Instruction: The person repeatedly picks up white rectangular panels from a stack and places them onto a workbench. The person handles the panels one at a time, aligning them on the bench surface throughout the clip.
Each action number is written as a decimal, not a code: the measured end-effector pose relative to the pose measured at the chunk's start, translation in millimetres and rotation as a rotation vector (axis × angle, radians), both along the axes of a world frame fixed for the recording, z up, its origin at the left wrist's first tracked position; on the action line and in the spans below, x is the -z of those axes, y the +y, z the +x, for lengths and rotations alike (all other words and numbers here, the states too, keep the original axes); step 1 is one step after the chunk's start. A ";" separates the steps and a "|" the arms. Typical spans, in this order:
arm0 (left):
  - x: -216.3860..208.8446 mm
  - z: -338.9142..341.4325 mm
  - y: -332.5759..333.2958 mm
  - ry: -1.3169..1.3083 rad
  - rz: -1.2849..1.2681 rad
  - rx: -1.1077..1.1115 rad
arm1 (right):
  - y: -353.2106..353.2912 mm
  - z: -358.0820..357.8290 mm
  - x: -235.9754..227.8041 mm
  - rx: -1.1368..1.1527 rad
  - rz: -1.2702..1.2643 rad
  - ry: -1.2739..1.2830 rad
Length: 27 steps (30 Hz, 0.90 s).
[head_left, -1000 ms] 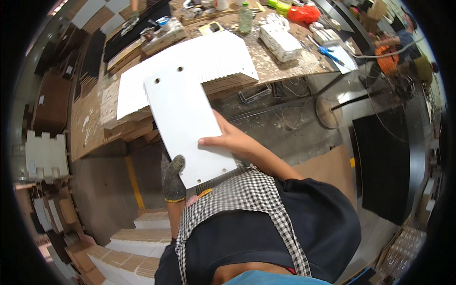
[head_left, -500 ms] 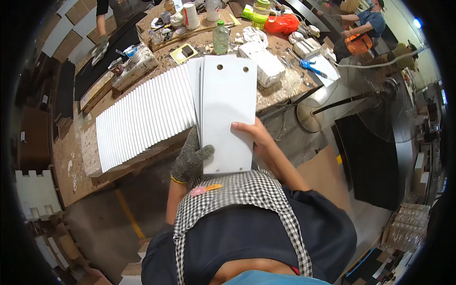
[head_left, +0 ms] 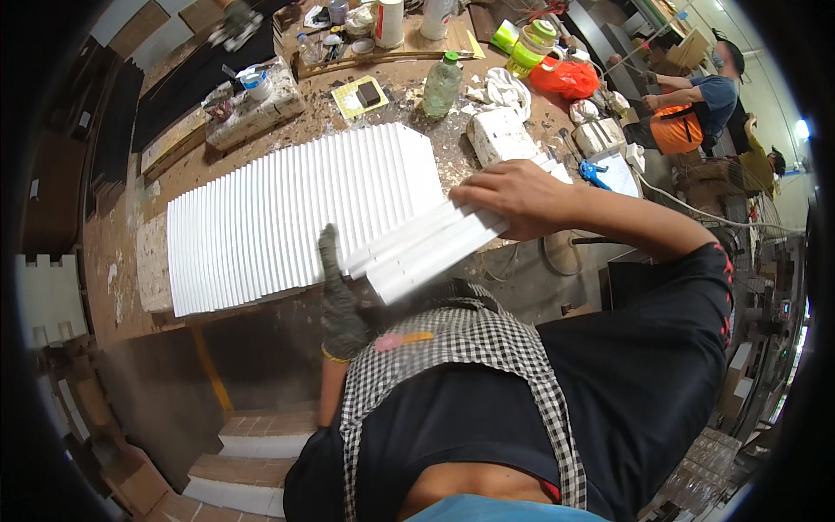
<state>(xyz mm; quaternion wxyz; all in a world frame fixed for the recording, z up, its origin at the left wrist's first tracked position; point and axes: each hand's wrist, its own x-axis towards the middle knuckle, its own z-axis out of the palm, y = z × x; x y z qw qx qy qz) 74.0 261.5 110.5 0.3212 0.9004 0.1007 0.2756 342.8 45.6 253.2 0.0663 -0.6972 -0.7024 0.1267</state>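
Note:
Bare and curled over the far end of several white boards (head_left: 435,252), my right hand (head_left: 519,198) grips them from above. They lie tilted on edge, slightly fanned, between my body and the workbench (head_left: 130,313). By their near left end is my left hand (head_left: 337,304), in a dark grey knitted glove, fingers stretched upward, its side close against the board ends. Whether it bears any of their weight is hard to tell. Just beyond the glove, a long row of overlapping white boards (head_left: 287,217) leans on the bench.
Behind the row stand a green-capped bottle (head_left: 441,85), a yellow card with a dark block (head_left: 358,96), and a paint-crusted block (head_left: 500,135). A red plastic bag (head_left: 565,78) and a blue tool (head_left: 594,174) lie rightward. Co-workers (head_left: 696,100) are at the far right; another gloved hand (head_left: 235,26) shows far left.
The boards have turned from upright, face toward me, to slanting on edge. My right hand has moved up and over their far end. My left fingers have straightened off the front face.

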 end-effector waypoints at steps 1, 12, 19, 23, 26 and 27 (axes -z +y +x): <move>2.8 7.7 -13.2 0.011 0.001 -0.031 | -0.9 4.0 3.4 -0.067 0.008 0.040; 38.3 49.6 -185.8 -0.011 -0.158 -0.653 | 34.8 132.0 75.6 -0.688 0.070 0.105; 88.2 127.8 -261.7 -0.099 -0.396 -0.866 | 65.0 168.3 133.9 -0.887 -0.087 0.056; 123.1 158.5 -269.6 -0.233 -0.676 -0.880 | 82.2 178.5 164.0 -0.953 -0.199 -0.051; 145.6 172.8 -270.0 -0.321 -0.758 -0.879 | 93.3 183.3 188.6 -0.988 -0.113 -0.031; 150.8 175.3 -270.1 -0.334 -0.738 -0.891 | 97.6 182.3 195.0 -0.961 -0.116 -0.074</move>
